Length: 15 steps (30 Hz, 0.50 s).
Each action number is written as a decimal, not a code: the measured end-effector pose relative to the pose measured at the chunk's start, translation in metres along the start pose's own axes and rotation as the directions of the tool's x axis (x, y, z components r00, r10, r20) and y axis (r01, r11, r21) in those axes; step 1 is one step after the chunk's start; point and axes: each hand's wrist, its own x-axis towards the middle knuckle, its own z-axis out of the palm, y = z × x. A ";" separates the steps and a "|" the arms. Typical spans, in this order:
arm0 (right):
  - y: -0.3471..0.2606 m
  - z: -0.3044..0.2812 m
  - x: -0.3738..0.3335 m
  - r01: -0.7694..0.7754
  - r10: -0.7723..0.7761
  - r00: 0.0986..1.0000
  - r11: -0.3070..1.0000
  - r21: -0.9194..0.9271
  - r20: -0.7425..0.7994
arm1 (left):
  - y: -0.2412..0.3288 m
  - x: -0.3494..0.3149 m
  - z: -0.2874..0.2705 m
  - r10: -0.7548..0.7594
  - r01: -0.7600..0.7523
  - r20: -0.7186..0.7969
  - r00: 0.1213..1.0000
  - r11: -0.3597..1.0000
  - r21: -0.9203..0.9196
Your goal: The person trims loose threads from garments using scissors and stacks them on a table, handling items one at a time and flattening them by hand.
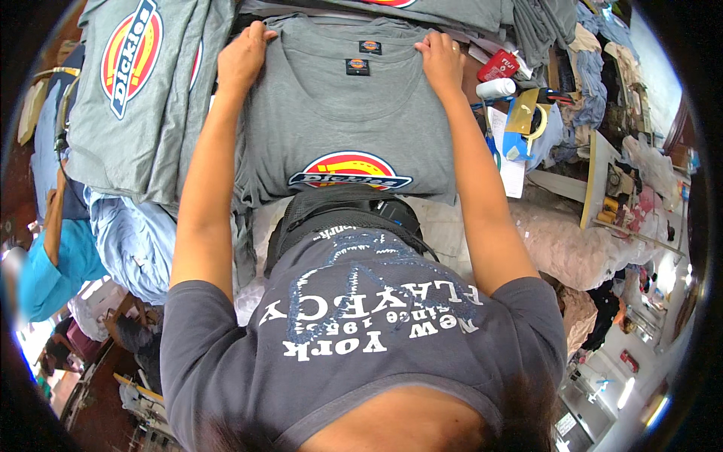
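A grey T-shirt (339,135) with a red, yellow and blue chest print lies spread in front of me, its neckline toward the far side. My left hand (245,54) grips its far left shoulder, fingers closed on the cloth. At the far right shoulder, my right hand (442,62) pinches the fabric between thumb and fingers. Two dark neck labels show inside the collar, one above the other, so another grey shirt seems to lie beneath or just behind.
Folded grey T-shirts (151,98) are stacked at the left. To the right sit a tape dispenser (520,139), a white roll (495,89) and a red pouch-like item (498,66). Bundled light-blue cloth (132,241) hangs at lower left; a person in turquoise (64,260) is beyond it.
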 end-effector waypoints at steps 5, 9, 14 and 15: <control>0.013 0.018 0.016 0.082 -0.080 0.995 0.996 0.031 -0.065 | -0.023 0.009 0.015 0.117 -0.119 0.030 0.993 0.990 0.070; 0.019 0.022 0.022 0.122 -0.131 0.983 0.990 -0.073 -0.128 | -0.029 0.008 0.022 0.142 -0.143 0.021 0.990 0.988 0.065; 0.024 0.024 0.029 0.075 -0.104 0.980 0.983 -0.170 -0.167 | -0.023 0.009 0.016 0.100 -0.103 0.060 0.993 0.993 0.065; 0.027 0.027 0.027 0.069 -0.098 0.979 0.984 -0.163 -0.180 | -0.020 0.009 0.015 0.099 -0.103 0.053 0.994 0.992 0.070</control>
